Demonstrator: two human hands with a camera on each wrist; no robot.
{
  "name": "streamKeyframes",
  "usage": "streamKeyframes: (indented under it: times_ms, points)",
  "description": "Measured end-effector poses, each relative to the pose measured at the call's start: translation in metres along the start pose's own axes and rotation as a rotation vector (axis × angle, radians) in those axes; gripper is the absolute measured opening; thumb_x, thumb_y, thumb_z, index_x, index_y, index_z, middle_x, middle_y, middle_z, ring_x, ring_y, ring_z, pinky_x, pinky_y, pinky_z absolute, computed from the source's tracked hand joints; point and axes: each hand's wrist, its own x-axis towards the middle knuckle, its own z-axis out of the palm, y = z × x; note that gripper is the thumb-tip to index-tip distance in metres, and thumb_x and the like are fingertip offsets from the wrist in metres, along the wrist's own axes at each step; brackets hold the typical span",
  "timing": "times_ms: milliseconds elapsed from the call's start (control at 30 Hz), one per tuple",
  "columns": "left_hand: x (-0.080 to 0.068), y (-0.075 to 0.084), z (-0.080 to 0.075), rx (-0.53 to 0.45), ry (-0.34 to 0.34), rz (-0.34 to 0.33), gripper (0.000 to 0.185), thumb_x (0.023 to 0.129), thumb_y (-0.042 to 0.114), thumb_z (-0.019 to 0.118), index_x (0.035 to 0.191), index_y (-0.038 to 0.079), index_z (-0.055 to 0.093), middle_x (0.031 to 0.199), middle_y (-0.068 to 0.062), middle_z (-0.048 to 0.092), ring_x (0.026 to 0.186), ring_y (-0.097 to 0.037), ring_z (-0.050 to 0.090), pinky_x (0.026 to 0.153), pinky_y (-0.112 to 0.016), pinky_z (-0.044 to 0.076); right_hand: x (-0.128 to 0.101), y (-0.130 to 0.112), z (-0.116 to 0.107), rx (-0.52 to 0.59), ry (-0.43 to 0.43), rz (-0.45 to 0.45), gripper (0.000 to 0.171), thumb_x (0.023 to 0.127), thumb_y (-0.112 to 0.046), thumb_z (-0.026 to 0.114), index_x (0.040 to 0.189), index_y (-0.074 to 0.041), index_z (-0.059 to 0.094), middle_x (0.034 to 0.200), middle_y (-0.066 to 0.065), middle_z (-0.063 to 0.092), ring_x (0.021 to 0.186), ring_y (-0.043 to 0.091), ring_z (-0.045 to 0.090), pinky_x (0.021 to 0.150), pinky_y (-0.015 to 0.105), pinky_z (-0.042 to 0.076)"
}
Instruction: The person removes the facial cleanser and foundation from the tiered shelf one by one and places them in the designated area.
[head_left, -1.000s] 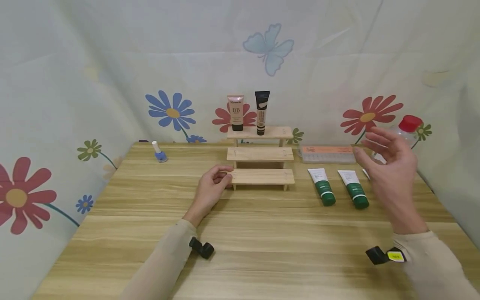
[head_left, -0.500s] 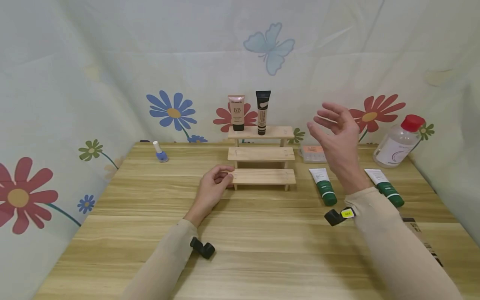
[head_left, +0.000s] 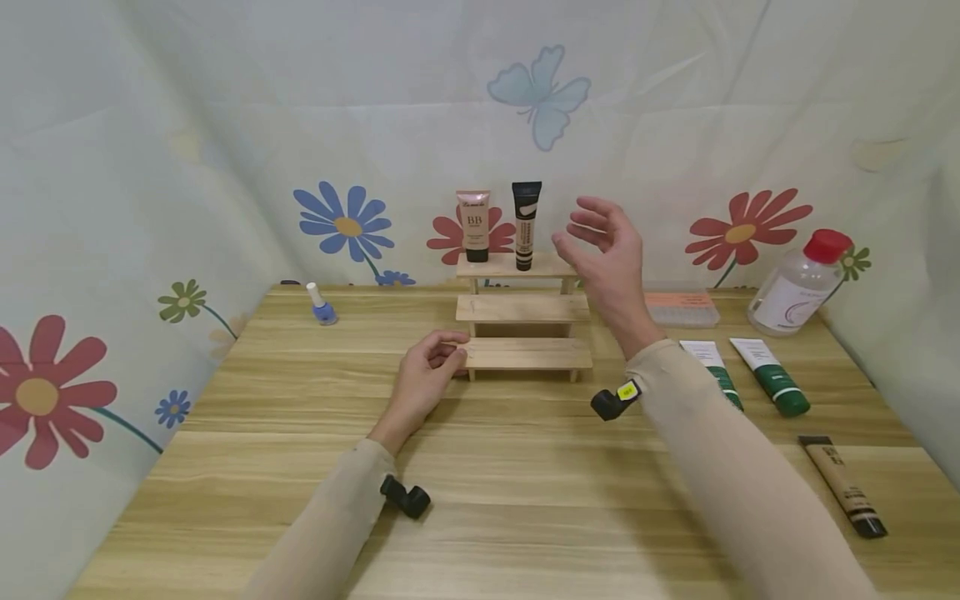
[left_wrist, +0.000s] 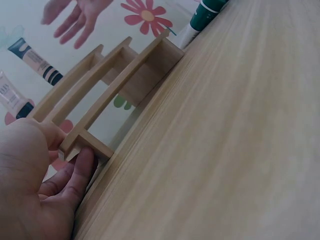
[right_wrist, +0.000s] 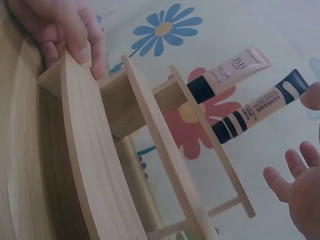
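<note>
Head view: my left hand [head_left: 425,371] pinched the light, stiff three-tiered wooden stand [head_left: 522,353] at its bottom step's end, centre frame; my right hand [head_left: 609,258] hovered wide, empty.

One three-tier wooden stand [head_left: 522,310]; five tubes: two upright [head_left: 473,226], two green [head_left: 771,377], one tan [head_left: 843,485]; one nail polish [head_left: 322,305]; one bottle [head_left: 799,286]; one box [head_left: 681,307].

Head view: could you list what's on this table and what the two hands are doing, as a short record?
Left hand: holds the left end of the rack's bottom step
Right hand: open, in the air beside the top step
Rack: three wooden steps
Top step: BB tube and black-capped tube, upright
Table right: two green tubes, clear bottle, beige tube
Table left: blue nail polish
</note>
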Motion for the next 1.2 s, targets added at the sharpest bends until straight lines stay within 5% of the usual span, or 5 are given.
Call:
streamKeyframes:
  times_ms: [300, 867, 1200]
  points:
    - [0.0, 0.001, 0.0, -0.001, -0.012, 0.009, 0.023, 0.112, 0.021, 0.071, 0.133, 0.014, 0.077, 0.116, -0.015, 0.075, 0.104, -0.028, 0.074, 0.094, -0.043, 0.066, 0.009, 0.009, 0.025, 0.026, -0.031, 0.014, 0.053, 0.099, -0.008, 0.081, 0.149, -0.006, 0.063, 0.139, 0.022, 0.064, 0.136, 0.043, 0.064, 0.109, 0.038, 0.059]
    - [0.0, 0.0, 0.0, 0.015, -0.009, 0.011, 0.021, 0.112, 0.018, 0.07, 0.132, 0.014, 0.077, 0.114, -0.015, 0.075, 0.101, -0.027, 0.074, 0.091, -0.039, 0.066, 0.012, 0.019, 0.045, -0.031, -0.045, 0.075, 0.051, 0.1, -0.007, 0.083, 0.147, -0.008, 0.063, 0.135, 0.014, 0.07, 0.124, 0.026, 0.068, 0.109, 0.038, 0.058]
    - [-0.001, 0.0, 0.0, 0.019, -0.007, 0.004, 0.021, 0.112, 0.017, 0.07, 0.132, 0.014, 0.077, 0.113, -0.013, 0.074, 0.101, -0.026, 0.073, 0.088, -0.034, 0.065, 0.012, 0.023, 0.048, -0.061, -0.059, 0.081, 0.043, 0.102, -0.007, 0.081, 0.142, -0.011, 0.065, 0.132, 0.011, 0.071, 0.121, 0.022, 0.069, 0.095, 0.033, 0.063]
